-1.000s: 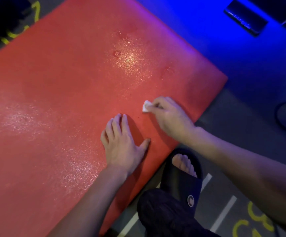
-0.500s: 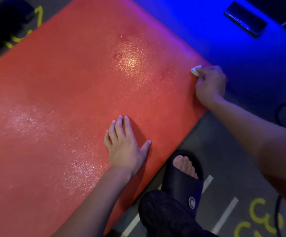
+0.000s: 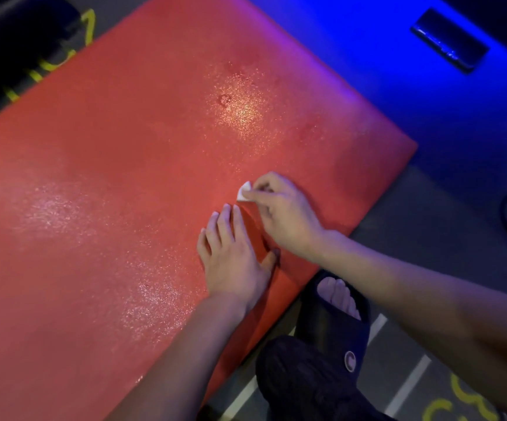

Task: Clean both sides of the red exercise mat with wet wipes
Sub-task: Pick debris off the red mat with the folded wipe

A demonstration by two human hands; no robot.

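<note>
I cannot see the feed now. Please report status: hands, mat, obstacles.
Left hand flat on red exercise mat. Right hand pinches wet wipe against mat. Nothing blocks the wiping.

Looks like a gym or workout room. Red exercise mat (image 3: 109, 177) lies flat on a dark grey floor (image 3: 428, 232) with painted yellow markings (image 3: 458, 402) and white lines (image 3: 407, 381). Strong blue lighting top right. Dark equipment (image 3: 12, 41) at top left, unclear what. Person wears a dark slide sandal (image 3: 334, 329).
</note>
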